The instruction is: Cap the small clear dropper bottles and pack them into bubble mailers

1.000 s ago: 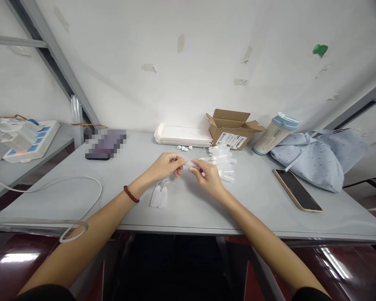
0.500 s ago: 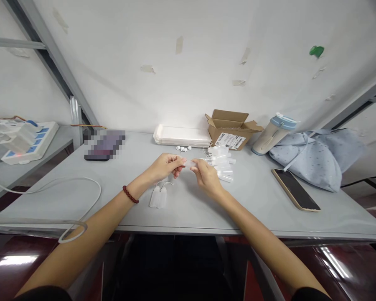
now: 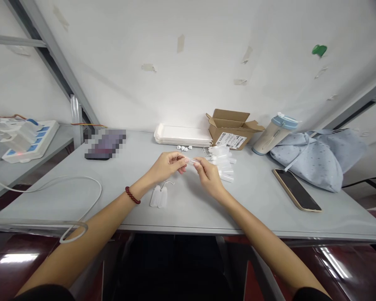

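Between my two hands is a small clear plastic piece (image 3: pixel 192 161), pinched at both ends; the fingers hide much of it. My left hand (image 3: pixel 166 167), with a dark red bead bracelet (image 3: pixel 132 195) on its wrist, grips the left end between thumb and fingers. Closed on the right end is my right hand (image 3: pixel 209 177). Two frosted plastic tags (image 3: pixel 158 196) with a white string lie on the table below my left hand. A pile of similar tags and clear sleeves (image 3: pixel 223 159) lies just beyond my right hand. Several small white pieces (image 3: pixel 184 148) sit behind my hands.
At the back, a stack of white flat packs (image 3: pixel 184 134) lies beside an open cardboard box (image 3: pixel 230 129). A tumbler (image 3: pixel 274 136), a light blue cloth bag (image 3: pixel 310 159) and a phone (image 3: pixel 296 190) are on the right. A white cable (image 3: pixel 97 184) and a power strip (image 3: pixel 34 142) are on the left.
My thumbs have shifted slightly on the plastic piece, and a little more of it shows between my hands. The tags on the table have not moved.
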The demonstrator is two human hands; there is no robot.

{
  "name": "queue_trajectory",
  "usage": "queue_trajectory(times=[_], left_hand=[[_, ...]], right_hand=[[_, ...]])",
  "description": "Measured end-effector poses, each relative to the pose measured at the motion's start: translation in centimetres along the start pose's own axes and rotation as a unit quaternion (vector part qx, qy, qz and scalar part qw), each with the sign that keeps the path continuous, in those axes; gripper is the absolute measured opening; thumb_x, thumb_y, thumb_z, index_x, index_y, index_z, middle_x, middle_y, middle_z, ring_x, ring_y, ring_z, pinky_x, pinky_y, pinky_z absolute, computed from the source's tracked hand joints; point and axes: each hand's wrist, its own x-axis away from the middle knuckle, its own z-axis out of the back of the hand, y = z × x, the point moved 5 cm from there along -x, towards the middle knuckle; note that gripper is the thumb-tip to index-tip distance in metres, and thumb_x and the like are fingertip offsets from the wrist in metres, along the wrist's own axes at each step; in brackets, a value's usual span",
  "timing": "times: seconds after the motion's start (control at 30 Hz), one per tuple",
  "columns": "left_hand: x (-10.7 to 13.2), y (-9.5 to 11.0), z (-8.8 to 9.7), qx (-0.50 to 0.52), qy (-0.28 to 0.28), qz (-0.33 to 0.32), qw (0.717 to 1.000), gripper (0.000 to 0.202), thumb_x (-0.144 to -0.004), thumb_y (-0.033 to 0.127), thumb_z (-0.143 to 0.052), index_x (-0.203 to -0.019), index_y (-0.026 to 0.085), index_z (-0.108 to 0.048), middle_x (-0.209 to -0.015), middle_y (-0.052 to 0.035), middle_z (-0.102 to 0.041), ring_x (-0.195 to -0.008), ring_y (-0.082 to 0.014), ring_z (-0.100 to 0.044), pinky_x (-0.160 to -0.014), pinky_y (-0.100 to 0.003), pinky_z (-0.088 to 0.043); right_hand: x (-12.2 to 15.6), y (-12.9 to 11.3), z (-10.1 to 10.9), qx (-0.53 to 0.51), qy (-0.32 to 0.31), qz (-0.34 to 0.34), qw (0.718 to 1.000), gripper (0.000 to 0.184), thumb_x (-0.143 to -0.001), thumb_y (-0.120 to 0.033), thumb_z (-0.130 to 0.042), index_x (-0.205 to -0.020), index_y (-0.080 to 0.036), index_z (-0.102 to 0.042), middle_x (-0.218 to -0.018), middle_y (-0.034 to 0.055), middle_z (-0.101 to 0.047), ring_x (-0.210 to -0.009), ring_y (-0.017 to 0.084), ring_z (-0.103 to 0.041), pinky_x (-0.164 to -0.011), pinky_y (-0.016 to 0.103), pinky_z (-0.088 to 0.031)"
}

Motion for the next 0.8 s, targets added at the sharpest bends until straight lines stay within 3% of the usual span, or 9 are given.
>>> queue_trajectory(times=[0.17, 0.27, 0.5, 0.63, 0.7, 0.8], left_hand=[[-0.1, -0.6, -0.3, 0.025, -0.018, 0.038, 0.999, 0.04, -0.084, 0.048, -0.06, -0.064, 0.014, -0.06, -0.061, -0.0017, -0.06, -0.053, -0.0112, -0.057, -0.056, -0.026, -0.048], [-0.1, -0.8, -0.1, 0.022, -0.004, 0.053, 0.998, 0.042, -0.085, 0.048, -0.059, -0.06, 0.015, -0.056, -0.056, 0.0001, -0.057, -0.049, -0.0094, -0.053, -0.054, -0.024, -0.045], [0.1, -0.8, -0.4, 0.012, -0.02, 0.062, 0.998, 0.042, -0.082, 0.05, -0.062, -0.06, 0.016, -0.054, -0.054, 0.0017, -0.052, -0.046, -0.0085, -0.049, -0.049, -0.023, -0.041], [0.2, -0.7, -0.5, 0.002, -0.022, 0.044, 0.999, 0.04, -0.083, 0.049, -0.062, -0.062, 0.016, -0.054, -0.056, 0.0007, -0.056, -0.049, -0.0095, -0.052, -0.052, -0.023, -0.043], [0.3, -0.6, -0.6, -0.018, -0.016, 0.034, 0.999, 0.04, -0.083, 0.049, -0.061, -0.061, 0.016, -0.054, -0.055, 0.0005, -0.056, -0.05, -0.0101, -0.052, -0.053, -0.023, -0.043], [0.3, -0.6, -0.7, -0.061, -0.008, 0.025, 0.998, 0.042, -0.084, 0.05, -0.06, -0.059, 0.017, -0.053, -0.054, 0.0002, -0.056, -0.051, -0.011, -0.054, -0.053, -0.023, -0.043]], right_hand=[[0.0, -0.3, 0.1, 0.038, 0.021, 0.057, 0.997, 0.039, -0.097, -0.044, -0.036, -0.105, -0.016, -0.061, -0.089, 0.0108, -0.067, -0.076, 0.02, -0.061, -0.069, 0.031, -0.046], [0.0, -0.3, 0.1, 0.041, 0.015, 0.058, 0.997, 0.038, -0.097, -0.044, -0.037, -0.105, -0.016, -0.061, -0.086, 0.01, -0.067, -0.074, 0.02, -0.061, -0.069, 0.03, -0.046], [-0.1, -0.3, 0.1, -0.021, -0.014, -0.017, 1.0, 0.034, -0.096, -0.043, -0.039, -0.087, -0.019, -0.062, -0.069, 0.0014, -0.059, -0.062, 0.014, -0.053, -0.062, 0.026, -0.041], [-0.3, 0.1, 0.1, -0.093, -0.021, -0.07, 0.993, 0.04, -0.092, -0.053, -0.043, -0.074, -0.019, -0.055, -0.06, -0.0019, -0.05, -0.054, 0.012, -0.046, -0.053, 0.025, -0.037], [-0.3, 0.5, -0.1, -0.161, -0.038, -0.12, 0.979, 0.045, -0.087, -0.06, -0.047, -0.066, -0.02, -0.048, -0.053, -0.0046, -0.04, -0.047, 0.01, -0.039, -0.047, 0.024, -0.034], [-0.2, 1.0, -0.8, -0.279, -0.079, -0.206, 0.935, 0.052, -0.077, -0.067, -0.058, -0.061, -0.022, -0.038, -0.05, -0.0081, -0.031, -0.041, 0.007, -0.03, -0.04, 0.023, -0.03]])
